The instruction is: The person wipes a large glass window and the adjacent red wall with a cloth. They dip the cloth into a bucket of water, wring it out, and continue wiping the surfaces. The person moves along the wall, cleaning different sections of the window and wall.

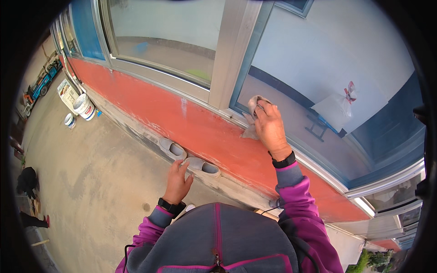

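My right hand is closed on a crumpled greyish cloth and presses it to the lower left corner of a glass window pane, beside the metal window frame. Part of the cloth hangs over the red wall below. Nothing is in my left hand, which is held out with its fingers apart, above the concrete ground. From this view it lies close to a pair of grey slip-on shoes on the ledge at the wall's foot.
White buckets and a pale box-like object stand by the wall at left. Farther off are a blue vehicle and a person in dark clothes. Behind the glass a white plastic bag rests on a small stool. Plants grow at lower right.
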### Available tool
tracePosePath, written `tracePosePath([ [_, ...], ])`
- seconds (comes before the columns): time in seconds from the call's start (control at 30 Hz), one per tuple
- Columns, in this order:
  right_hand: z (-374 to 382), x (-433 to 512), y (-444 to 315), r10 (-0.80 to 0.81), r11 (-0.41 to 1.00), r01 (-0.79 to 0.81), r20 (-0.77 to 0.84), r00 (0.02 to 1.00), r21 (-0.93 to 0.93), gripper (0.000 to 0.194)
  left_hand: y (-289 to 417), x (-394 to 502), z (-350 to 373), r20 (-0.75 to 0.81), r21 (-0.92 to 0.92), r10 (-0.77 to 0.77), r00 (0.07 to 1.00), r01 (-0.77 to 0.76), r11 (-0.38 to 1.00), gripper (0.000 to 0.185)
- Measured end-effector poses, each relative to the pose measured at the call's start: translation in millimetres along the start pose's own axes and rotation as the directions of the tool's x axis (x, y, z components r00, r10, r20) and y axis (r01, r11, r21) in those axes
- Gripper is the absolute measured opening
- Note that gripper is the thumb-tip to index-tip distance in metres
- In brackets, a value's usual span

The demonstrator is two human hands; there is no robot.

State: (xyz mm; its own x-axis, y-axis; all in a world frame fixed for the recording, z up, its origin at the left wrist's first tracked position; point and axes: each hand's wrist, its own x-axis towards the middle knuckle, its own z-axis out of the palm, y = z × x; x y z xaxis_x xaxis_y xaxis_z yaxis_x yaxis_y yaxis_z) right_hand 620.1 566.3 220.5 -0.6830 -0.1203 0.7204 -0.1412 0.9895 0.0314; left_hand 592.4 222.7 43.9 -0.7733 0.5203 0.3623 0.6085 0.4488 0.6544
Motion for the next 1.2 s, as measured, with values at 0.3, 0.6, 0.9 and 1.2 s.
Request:
tracePosePath([
  [0.3, -28.9, -87.0, -11.8, 0.366, 0.856, -0.357, 0.051, 0.929, 0.373, 0.033, -25.6, -72.4, -22.9, -0.103, 0.149, -0.329, 0.939, 0.342, 0.928, 0.047],
  [0.6, 68.2, -52.1, -111.0, 0.002, 0.58, -0.343, 0.42, 0.908, 0.739, 0.033, -40.1, -153.4, -52.0, -0.311, 0.186, -0.557, 0.77, 0.624, 0.759, 0.045],
  [0.9, 163.1, 47.5, -249.8, -0.088, 0.335, -0.376, 0.427, 0.9, 0.864, 0.032, -105.2, -251.9, -181.7, -0.597, 0.038, -0.651, 0.468, 0.828, 0.56, 0.043],
  [1.2, 242.6, 122.2, -336.0, -0.067, 0.047, -0.535, 0.537, 0.841, 0.843, 0.027, -166.0, -293.5, -271.3, -0.682, -0.018, -0.662, 0.31, 0.898, 0.44, 0.043],
])
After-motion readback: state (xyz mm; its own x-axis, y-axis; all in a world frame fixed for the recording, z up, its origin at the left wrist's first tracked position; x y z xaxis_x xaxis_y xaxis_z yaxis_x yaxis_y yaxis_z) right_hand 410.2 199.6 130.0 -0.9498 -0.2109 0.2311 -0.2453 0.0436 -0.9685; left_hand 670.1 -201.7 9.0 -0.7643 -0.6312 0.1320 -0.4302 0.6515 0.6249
